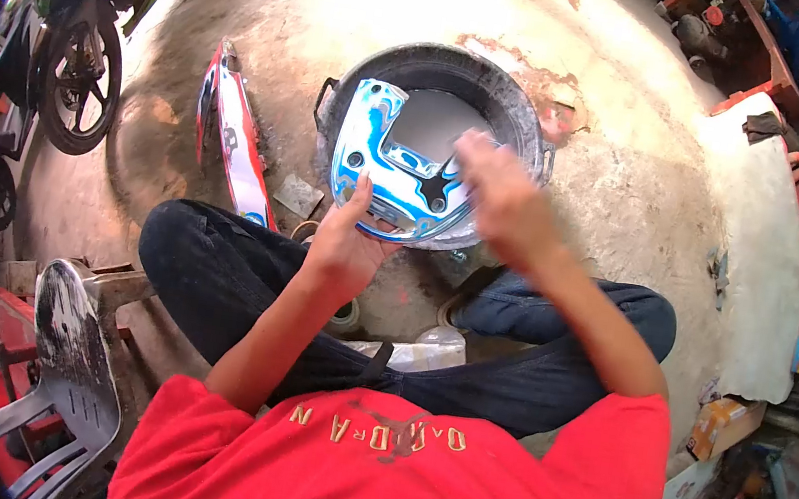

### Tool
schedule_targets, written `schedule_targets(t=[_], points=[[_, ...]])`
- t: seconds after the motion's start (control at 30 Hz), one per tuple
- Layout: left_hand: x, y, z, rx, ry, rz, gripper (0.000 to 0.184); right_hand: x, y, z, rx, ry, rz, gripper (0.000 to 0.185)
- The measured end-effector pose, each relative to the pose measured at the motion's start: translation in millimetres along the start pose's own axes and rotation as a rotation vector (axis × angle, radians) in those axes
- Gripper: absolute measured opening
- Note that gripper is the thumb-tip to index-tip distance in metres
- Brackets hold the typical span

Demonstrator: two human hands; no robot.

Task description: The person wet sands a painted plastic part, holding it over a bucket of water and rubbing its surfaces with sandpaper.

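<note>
the left hand grasps the blue-and-white panel by its lower edge — thumb laid up over the printed face, the other fingers mostly hidden beneath. the right hand is a blur at the panel's right end, its fingers seemingly curled; whether it grips anything, or touches the surface, i cannot tell.

the panel lies up and away from the left thumb, tilted over the near side of a round dark basin, with its right end by the right hand. it is a glossy, angular shape, its tall left arm joining a wide lower part, with round holes, swirls of blue and a black patch. the basin has a thick, scuffed rim and side handles, and cloudy pale liquid shows inside. left of it, a long red-and-white panel rests on rough, stained concrete.
</note>
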State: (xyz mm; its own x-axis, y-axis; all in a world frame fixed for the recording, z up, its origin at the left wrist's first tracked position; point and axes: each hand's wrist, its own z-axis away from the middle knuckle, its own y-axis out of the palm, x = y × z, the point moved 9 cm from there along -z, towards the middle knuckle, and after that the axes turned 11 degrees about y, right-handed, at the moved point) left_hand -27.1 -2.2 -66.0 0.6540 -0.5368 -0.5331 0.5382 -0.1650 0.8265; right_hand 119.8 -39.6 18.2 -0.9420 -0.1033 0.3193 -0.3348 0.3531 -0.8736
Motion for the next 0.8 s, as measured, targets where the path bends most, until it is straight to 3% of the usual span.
schedule_targets(t=[0.1, 0.17, 0.23, 0.3, 0.37, 0.43, 0.5, 0.53, 0.63, 0.77, 0.8], points=[[0.3, -5.5, -2.1, 0.019, -0.019, 0.006, 0.040, 77.9, 8.9, 36.4, 0.050, -0.320, -0.048, 0.043], [3.1, -8.4, -0.9, 0.030, -0.047, 0.034, 0.040, 47.3, 8.3, 20.5, -0.009, -0.258, -0.056, 0.041], [-3.6, -1.8, 0.9, 0.013, 0.008, 0.006, 0.041, -15.1, -1.8, -6.7, -0.059, 0.096, -0.014, 0.039], [-4.8, 0.4, 2.0, -0.027, 0.019, -0.007, 0.043, -28.4, 2.7, -4.6, 0.066, 0.176, 0.084, 0.049], [0.3, -6.6, -2.5, -0.019, 0.015, 0.008, 0.042, 31.3, 5.3, 15.1, -0.009, -0.090, -0.021, 0.044], [0.4, -12.4, -4.5, -0.012, 0.003, 0.016, 0.041, 81.4, 8.1, 37.4, 0.082, -0.286, -0.116, 0.047], [2.3, -13.6, -2.1, -0.003, -0.023, 0.038, 0.041, 48.4, 7.5, 19.2, 0.013, -0.232, -0.070, 0.044], [-0.6, -11.0, -0.8, -0.011, -0.013, 0.001, 0.044, 14.7, 2.7, 5.0, -0.014, -0.026, 0.015, 0.040], [-4.8, -2.8, 0.6, -0.024, 0.013, 0.012, 0.040, -28.6, -6.4, -7.2, -0.031, 0.157, 0.031, 0.041], [-1.7, -11.1, -4.5, 0.003, 0.003, 0.011, 0.045, 76.8, 8.4, 39.6, 0.069, -0.358, -0.095, 0.046], [-2.8, -7.6, -4.1, 0.016, 0.006, 0.010, 0.044, 63.9, 10.9, 32.8, 0.069, -0.319, -0.099, 0.045]])
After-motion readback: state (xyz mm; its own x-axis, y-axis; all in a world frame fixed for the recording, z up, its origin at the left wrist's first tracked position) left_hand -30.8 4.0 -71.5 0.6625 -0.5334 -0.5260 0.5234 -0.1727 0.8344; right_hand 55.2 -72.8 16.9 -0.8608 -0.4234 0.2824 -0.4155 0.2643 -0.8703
